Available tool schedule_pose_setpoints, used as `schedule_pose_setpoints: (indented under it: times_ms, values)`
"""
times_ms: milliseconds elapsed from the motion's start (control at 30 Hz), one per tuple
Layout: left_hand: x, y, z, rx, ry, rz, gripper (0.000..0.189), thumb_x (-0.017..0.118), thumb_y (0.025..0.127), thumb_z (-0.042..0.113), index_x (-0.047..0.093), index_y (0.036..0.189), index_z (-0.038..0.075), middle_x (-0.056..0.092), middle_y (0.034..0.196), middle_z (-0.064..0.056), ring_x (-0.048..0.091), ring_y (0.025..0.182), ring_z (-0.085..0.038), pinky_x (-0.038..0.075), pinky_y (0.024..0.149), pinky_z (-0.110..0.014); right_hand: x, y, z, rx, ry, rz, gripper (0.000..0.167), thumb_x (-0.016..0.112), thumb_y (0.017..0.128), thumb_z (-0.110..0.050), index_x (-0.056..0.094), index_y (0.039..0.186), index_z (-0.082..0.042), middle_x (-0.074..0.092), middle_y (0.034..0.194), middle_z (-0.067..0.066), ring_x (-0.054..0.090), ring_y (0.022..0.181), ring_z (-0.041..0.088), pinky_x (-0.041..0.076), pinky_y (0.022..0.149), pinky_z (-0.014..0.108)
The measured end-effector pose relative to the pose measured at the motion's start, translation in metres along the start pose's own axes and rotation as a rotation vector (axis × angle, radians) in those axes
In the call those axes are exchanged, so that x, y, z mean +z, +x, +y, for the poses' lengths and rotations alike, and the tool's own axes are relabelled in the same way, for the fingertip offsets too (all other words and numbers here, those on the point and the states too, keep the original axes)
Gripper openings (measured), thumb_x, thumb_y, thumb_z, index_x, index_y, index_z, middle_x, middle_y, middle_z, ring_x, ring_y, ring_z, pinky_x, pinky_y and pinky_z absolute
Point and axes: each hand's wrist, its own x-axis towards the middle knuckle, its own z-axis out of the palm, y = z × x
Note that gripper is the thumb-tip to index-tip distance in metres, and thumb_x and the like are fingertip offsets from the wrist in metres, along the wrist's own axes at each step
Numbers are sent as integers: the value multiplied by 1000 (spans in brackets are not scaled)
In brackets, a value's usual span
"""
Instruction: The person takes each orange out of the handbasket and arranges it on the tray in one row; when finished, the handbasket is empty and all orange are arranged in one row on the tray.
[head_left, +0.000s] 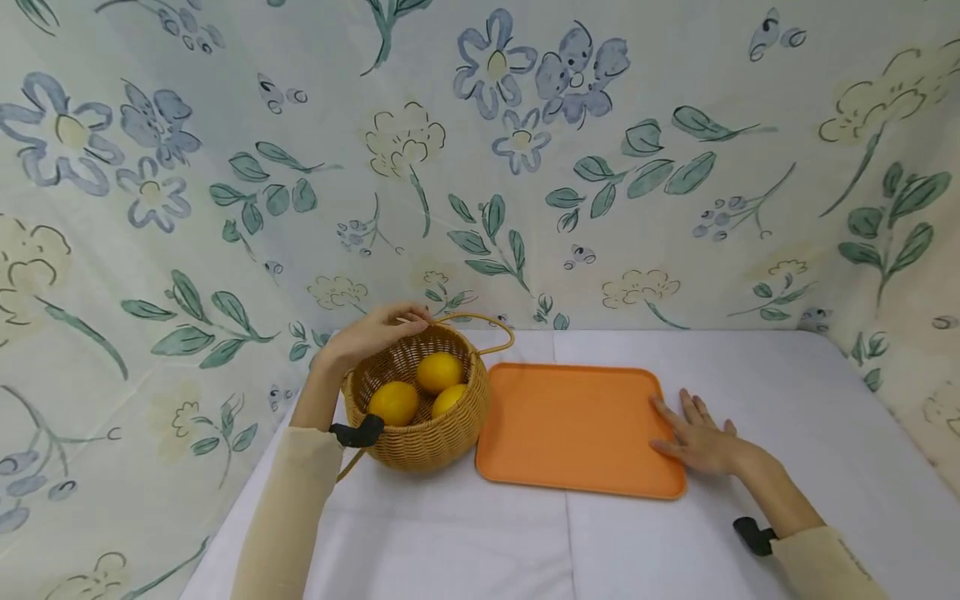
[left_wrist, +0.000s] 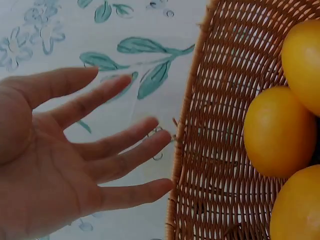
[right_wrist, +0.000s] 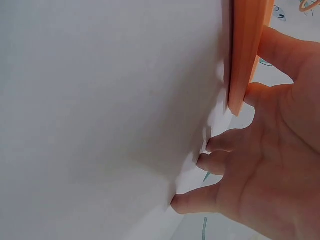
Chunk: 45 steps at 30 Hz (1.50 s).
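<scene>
A round wicker basket [head_left: 423, 446] stands left of centre with three smooth yellow fruits [head_left: 393, 403] inside, lemon-like in shape. My left hand [head_left: 375, 333] reaches over the basket's far left rim and holds nothing. In the left wrist view its fingers are spread, with the fingertips close to the woven rim; whether they touch it I cannot tell. To the right of the basket lies an orange rectangular tray [head_left: 570, 425] with nothing on it. My right hand [head_left: 705, 443] is at the tray's right edge. Its thumb and index finger touch the edge, while the other fingertips reach the white cloth.
A white cloth [head_left: 450, 542] covers the table. Behind and to the sides hangs a flower-patterned curtain [head_left: 480, 217]. One thin basket handle [head_left: 495, 321] sticks out to the right above the tray's far left corner. Dark straps [head_left: 358, 432] sit on both wrists.
</scene>
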Motion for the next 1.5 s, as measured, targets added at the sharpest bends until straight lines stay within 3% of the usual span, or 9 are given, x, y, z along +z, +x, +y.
schedule_pose_setpoints:
  times_ms: [133, 233, 367, 467, 567, 800, 1067, 1300, 1500]
  values:
    - [-19, 20, -18, -55, -54, -155, 43, 55, 108, 31, 59, 143, 7, 53, 151, -20, 51, 136, -39, 43, 113, -56, -10, -6, -15, 21, 20, -27, 100, 43, 95, -80, 13, 167, -18, -10, 164, 42, -8, 148, 66, -9, 101, 92]
    - [-24, 34, -30, -85, -75, -209, 40, 60, 106, 30, 64, 140, 10, 58, 149, -13, 50, 140, -37, 38, 119, -60, -18, -14, -27, 25, 44, -35, 90, 54, 100, -60, 16, 166, -11, -11, 162, 44, -10, 147, 67, -10, 101, 91]
    - [-19, 55, -45, -80, -57, -342, 37, 61, 105, 20, 66, 139, 8, 58, 151, -8, 45, 147, -31, 33, 124, -56, -16, -16, -23, 6, 72, -14, 89, 54, 100, -62, 15, 167, -19, -12, 163, 43, -10, 147, 67, -11, 99, 92]
    - [-14, 68, -54, -66, -54, -473, 40, 57, 105, 9, 60, 144, 4, 51, 158, -10, 37, 152, -30, 31, 126, -51, -14, -12, -18, 4, 81, -10, 90, 53, 98, -68, 15, 167, -26, -13, 164, 40, -11, 149, 64, -12, 100, 91]
    - [-11, 74, -62, -93, -67, -534, 42, 55, 104, 5, 58, 147, 5, 46, 161, -10, 34, 153, -28, 35, 124, -45, -14, -10, -18, 3, 73, -20, 90, 54, 97, -66, 17, 167, -23, -12, 163, 42, -11, 148, 65, -13, 101, 90]
    - [-4, 80, -73, -148, -53, -571, 46, 59, 102, 3, 59, 147, 11, 45, 161, -10, 46, 140, -24, 45, 115, -40, -23, -17, -40, 47, 21, -30, 88, 59, 100, -56, 22, 162, -5, -7, 162, 45, -7, 148, 66, -6, 104, 90]
    - [1, 81, -78, -335, -129, -631, 56, 61, 102, 3, 51, 154, 18, 39, 165, -8, 49, 136, -25, 49, 112, -43, -26, -19, -43, 61, 21, -50, 87, 57, 101, -54, 20, 162, -3, -10, 162, 44, -9, 148, 66, -8, 105, 90]
    - [2, 80, -81, -325, -125, -628, 47, 61, 102, 6, 59, 147, 20, 38, 164, -6, 54, 127, -23, 59, 96, -39, -23, -20, -42, 55, 45, -39, 90, 59, 99, -56, 22, 162, -3, -9, 162, 45, -9, 148, 66, -10, 104, 89]
    - [2, 80, -81, -324, -139, -612, 42, 62, 101, 4, 66, 140, 18, 48, 160, -2, 58, 122, -21, 60, 94, -38, -22, -19, -41, 60, 42, -27, 89, 59, 99, -56, 22, 162, -4, -9, 162, 44, -10, 149, 65, -11, 104, 89]
